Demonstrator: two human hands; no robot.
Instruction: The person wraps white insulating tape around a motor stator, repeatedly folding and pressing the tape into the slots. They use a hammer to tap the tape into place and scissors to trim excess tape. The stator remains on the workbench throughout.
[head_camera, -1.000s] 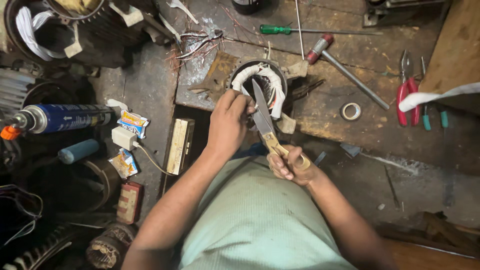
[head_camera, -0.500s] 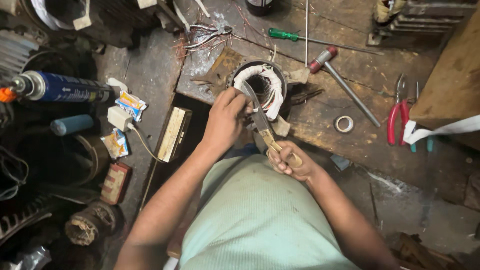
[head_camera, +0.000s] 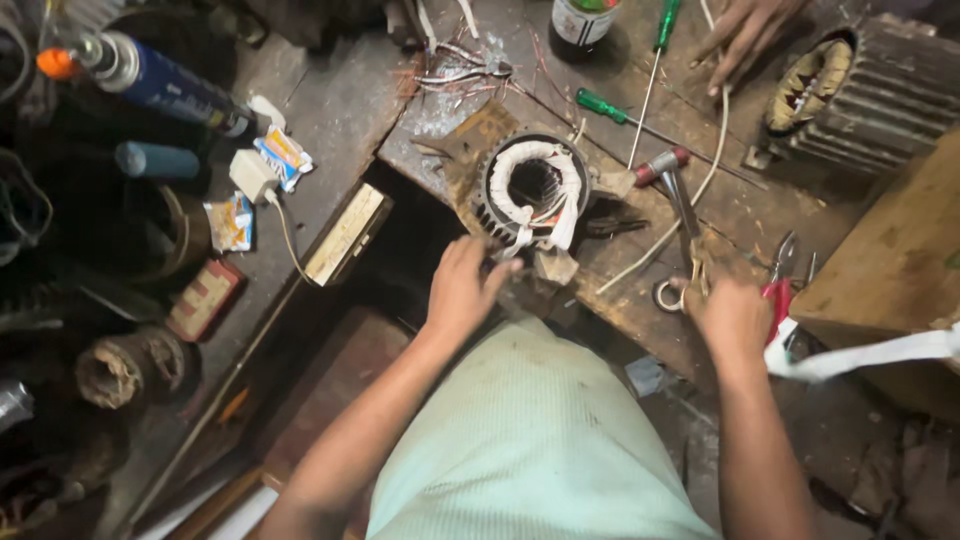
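On the tabletop (head_camera: 400, 110) a motor stator (head_camera: 532, 190) sits near the front edge. The left hand (head_camera: 462, 290) lies just before it; the right hand (head_camera: 730, 315) rests well to its right, by the hammer (head_camera: 675, 185) and, it seems, a small ring of tape (head_camera: 667, 296). Pliers (head_camera: 785, 275) lie right of that hand. Behind the stator lie two screwdrivers (head_camera: 610, 108); a second motor housing (head_camera: 850, 90) stands far right, another person's hand (head_camera: 745, 30) beside it. Left of the stator lie a spray can (head_camera: 150, 78) and a wooden block (head_camera: 347, 235).

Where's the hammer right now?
In the head view, the hammer lies on the wooden bench just right of the motor stator, its handle running down toward the right hand.
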